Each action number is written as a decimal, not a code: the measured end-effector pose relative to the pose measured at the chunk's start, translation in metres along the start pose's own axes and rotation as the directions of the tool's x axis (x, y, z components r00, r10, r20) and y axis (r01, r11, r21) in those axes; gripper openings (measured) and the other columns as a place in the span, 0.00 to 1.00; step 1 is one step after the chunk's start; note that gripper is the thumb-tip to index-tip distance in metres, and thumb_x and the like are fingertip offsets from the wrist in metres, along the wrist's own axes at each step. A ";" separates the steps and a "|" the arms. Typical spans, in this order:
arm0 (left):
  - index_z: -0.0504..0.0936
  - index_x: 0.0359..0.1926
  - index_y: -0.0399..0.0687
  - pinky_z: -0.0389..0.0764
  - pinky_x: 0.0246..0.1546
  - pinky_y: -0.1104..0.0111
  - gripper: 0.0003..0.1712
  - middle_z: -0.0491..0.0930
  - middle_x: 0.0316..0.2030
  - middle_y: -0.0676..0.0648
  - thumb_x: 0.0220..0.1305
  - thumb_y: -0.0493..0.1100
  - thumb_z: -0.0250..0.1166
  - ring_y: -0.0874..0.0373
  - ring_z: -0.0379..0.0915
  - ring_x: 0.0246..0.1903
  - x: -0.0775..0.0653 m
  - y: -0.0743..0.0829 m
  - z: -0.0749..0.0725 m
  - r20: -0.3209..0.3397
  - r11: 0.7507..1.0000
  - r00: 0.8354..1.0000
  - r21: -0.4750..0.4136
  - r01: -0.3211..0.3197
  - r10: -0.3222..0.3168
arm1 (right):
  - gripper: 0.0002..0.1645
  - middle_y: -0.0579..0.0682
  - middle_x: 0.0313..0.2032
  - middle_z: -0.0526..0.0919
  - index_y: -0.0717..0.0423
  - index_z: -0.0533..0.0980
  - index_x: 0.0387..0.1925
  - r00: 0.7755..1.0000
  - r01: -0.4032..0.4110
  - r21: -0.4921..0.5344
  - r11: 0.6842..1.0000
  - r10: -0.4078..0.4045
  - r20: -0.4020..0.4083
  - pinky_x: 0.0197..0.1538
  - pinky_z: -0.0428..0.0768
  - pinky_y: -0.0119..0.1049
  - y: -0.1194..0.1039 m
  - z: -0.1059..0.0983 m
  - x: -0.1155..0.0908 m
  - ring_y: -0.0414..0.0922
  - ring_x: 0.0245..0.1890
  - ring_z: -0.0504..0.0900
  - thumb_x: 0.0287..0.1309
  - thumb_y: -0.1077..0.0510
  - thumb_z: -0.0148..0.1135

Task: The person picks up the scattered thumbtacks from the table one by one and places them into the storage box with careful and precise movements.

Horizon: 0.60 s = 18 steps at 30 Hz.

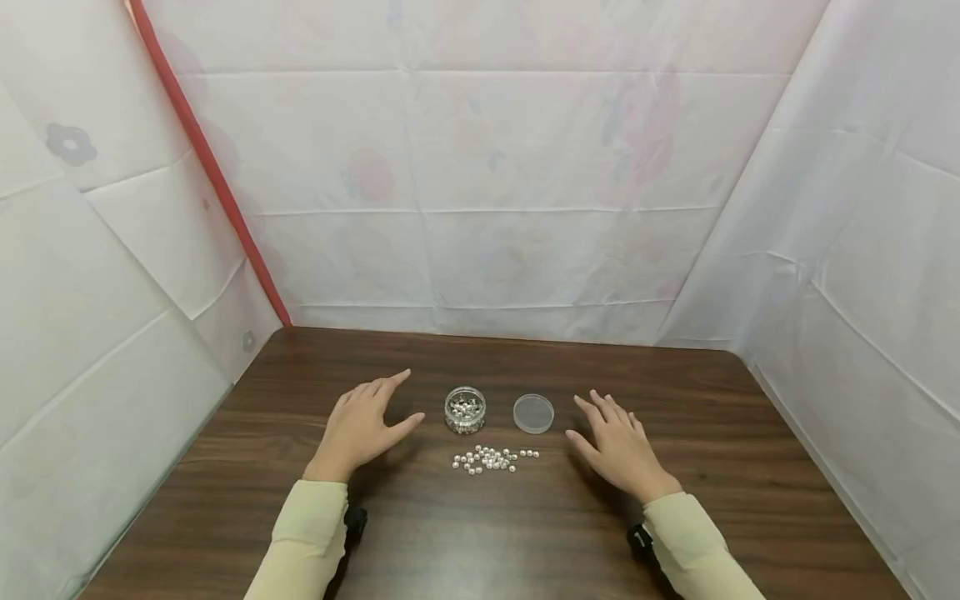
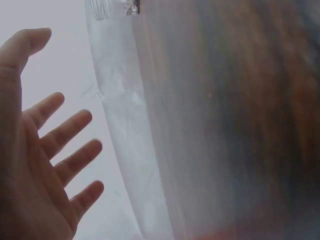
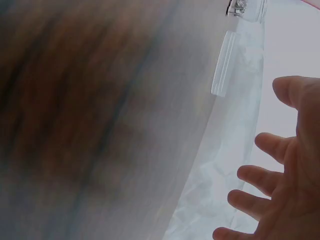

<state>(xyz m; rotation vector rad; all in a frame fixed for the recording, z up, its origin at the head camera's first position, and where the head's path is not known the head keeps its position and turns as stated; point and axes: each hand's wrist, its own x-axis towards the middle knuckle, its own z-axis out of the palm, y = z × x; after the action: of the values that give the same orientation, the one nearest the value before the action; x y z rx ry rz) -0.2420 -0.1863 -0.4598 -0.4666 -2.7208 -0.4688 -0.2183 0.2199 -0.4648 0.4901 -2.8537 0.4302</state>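
Note:
A small clear round jar (image 1: 465, 411) with silvery pieces inside stands near the middle of the table. Right of it lies its clear round lid (image 1: 533, 414), apart from the jar. In front of both, a loose group of shiny pearl-like beads (image 1: 491, 459) is spread on the wood. My left hand (image 1: 364, 425) is held left of the jar, thumb and fingers spread, holding nothing. On the other side, my right hand (image 1: 617, 446) is right of the lid, fingers extended and also holding nothing. The right wrist view shows the lid (image 3: 224, 64) edge-on beyond the fingers.
The dark wooden table (image 1: 480, 542) is enclosed by white cloth (image 1: 525, 167) at the back and sides. A red strip (image 1: 210, 167) runs down the back left corner to the table. Black straps are on both wrists, beside pale sleeves (image 1: 303, 533).

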 end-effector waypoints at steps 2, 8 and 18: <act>0.62 0.68 0.61 0.70 0.51 0.42 0.43 0.73 0.58 0.48 0.54 0.72 0.57 0.47 0.66 0.55 0.001 0.002 0.001 -0.003 1.000 1.000 -0.027 0.003 -0.003 | 0.35 0.57 0.68 0.59 0.47 0.62 0.67 1.000 0.014 0.011 1.000 -0.014 -0.008 0.57 0.60 0.72 0.000 0.001 -0.001 0.59 0.66 0.54 0.63 0.36 0.49; 0.68 0.64 0.58 0.74 0.48 0.44 0.40 0.76 0.55 0.50 0.53 0.69 0.61 0.50 0.69 0.52 0.004 0.010 0.006 0.014 0.993 1.000 -0.118 0.022 -0.021 | 0.32 0.60 0.65 0.63 0.52 0.67 0.63 0.997 0.070 0.037 0.997 -0.069 -0.041 0.54 0.67 0.69 -0.004 0.004 -0.001 0.61 0.64 0.57 0.62 0.42 0.54; 0.72 0.61 0.60 0.75 0.49 0.46 0.36 0.75 0.53 0.53 0.52 0.65 0.65 0.55 0.68 0.52 0.013 0.022 0.018 0.059 0.960 0.997 -0.272 0.066 -0.052 | 0.28 0.59 0.58 0.71 0.53 0.70 0.59 0.992 0.120 0.054 0.991 -0.117 -0.054 0.51 0.74 0.62 -0.016 0.008 -0.002 0.56 0.56 0.68 0.60 0.47 0.58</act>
<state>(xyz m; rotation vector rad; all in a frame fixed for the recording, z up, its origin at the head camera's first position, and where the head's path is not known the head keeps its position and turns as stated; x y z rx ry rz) -0.2504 -0.1568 -0.4656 -0.4739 -2.7354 -0.8685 -0.2118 0.2035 -0.4690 0.6454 -2.7526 0.4965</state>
